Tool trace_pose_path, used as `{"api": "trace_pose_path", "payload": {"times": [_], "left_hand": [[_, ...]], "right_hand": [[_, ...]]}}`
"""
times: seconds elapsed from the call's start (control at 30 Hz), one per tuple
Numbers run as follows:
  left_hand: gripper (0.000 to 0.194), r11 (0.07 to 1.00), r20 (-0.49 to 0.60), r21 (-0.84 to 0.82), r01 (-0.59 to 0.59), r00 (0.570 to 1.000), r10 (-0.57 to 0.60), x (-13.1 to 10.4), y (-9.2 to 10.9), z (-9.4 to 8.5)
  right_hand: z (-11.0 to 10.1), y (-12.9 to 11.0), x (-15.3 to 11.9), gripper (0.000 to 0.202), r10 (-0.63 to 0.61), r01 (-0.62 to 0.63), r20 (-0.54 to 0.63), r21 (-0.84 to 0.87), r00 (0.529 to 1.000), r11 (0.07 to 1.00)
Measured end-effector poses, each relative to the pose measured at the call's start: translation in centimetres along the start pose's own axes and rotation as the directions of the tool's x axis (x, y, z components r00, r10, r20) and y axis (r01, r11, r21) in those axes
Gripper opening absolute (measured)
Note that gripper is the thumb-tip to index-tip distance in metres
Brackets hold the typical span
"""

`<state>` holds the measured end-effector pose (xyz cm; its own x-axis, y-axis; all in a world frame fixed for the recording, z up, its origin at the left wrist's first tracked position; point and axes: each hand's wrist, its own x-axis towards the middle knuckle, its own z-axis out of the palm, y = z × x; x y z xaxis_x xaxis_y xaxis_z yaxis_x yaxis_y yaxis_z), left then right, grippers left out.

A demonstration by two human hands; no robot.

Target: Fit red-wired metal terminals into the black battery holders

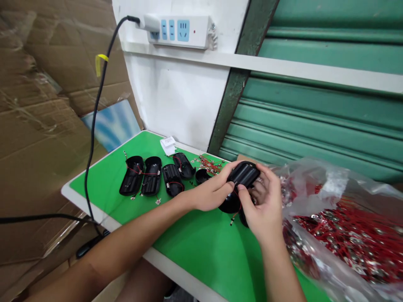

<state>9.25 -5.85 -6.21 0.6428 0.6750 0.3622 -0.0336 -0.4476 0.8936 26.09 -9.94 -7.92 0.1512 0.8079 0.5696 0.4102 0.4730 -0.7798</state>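
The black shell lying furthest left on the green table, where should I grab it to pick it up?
Probably by its long sides, from above. The leftmost black shell lies open side up on the green table, long and narrow, so fingers can span its width. Its left edge is free; another shell sits close on its right. Avoid the thin red wire inside.

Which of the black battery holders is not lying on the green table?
The black holder held up between the left hand and right hand. The four others lie in a row on the table.
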Motion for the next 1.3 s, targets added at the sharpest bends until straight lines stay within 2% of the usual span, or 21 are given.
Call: {"api": "trace_pose_path", "payload": {"times": [0.23,0.43,0.73,1.07,1.3], "left_hand": [[0.064,0.997,-0.002,0.079,-0.022,1.0,0.023,-0.1,0.0,0.0],[0.066,0.996,0.014,0.083,-0.037,0.999,0.036,-0.1,-0.1,0.0],[0.064,0.996,0.009,0.085,-0.024,1.0,0.024,-0.2,0.0,-0.2],[0.062,0.993,-0.009,0.111,-0.029,1.0,0.03,-0.2,0.0,0.1],[0.061,0.993,-0.019,0.11,-0.052,0.998,0.054,-0.3,-0.6,0.3]], "right_hand": [[0.2,-0.3,-0.3,0.061,0.005,-0.005,0.007,-0.003,1.0,1.0],[0.7,-0.3,-0.4,0.056,-0.027,0.027,0.001,0.04,1.0,0.999],[1.0,0.0,-0.5,0.055,0.005,-0.007,0.016,0.11,1.0,0.994],[1.5,0.4,-0.8,0.057,-0.026,0.026,0.001,0.093,1.0,0.995],[2.0,-0.4,-1.0,0.056,0.031,-0.025,-0.051,0.122,0.998,0.992]]}}
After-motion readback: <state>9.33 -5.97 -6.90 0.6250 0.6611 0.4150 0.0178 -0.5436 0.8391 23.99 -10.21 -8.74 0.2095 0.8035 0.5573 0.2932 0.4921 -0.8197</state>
